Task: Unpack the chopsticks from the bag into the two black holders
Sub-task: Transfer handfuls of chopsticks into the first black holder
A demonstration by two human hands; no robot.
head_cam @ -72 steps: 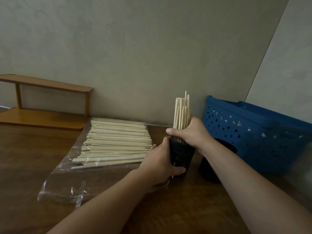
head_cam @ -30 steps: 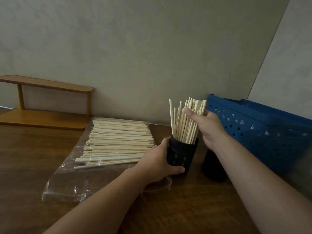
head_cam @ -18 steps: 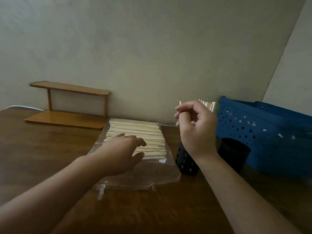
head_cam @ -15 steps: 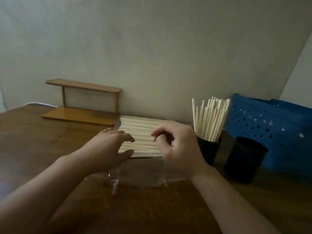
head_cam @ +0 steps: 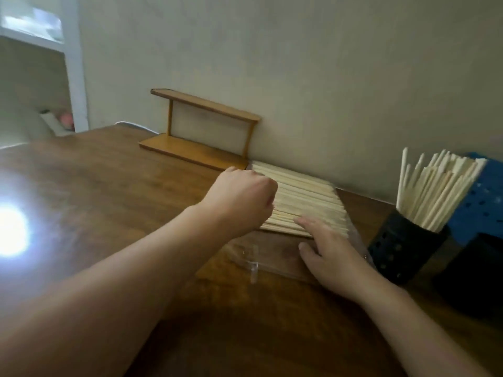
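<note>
Pale wooden chopsticks (head_cam: pixel 304 205) lie stacked in a clear plastic bag (head_cam: pixel 275 257) on the brown wooden table (head_cam: pixel 109 186); more stand upright in the perforated black holder (head_cam: pixel 402 251), beside a second black holder (head_cam: pixel 473 273). The left hand (head_cam: pixel 242 202) hovers curled at the stack's left end; whether it grips anything cannot be told. The right hand (head_cam: pixel 332 251) rests with fingers straight on the stack's near edge.

Wooden shelf (head_cam: pixel 201 126), blue basket (head_cam: pixel 483 202), table (head_cam: pixel 109 186)

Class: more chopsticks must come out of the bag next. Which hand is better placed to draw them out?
Probably the right hand: its straight fingers lie on the near ends of the chopsticks at the bag mouth. The left hand is curled over the pile's far side.
</note>
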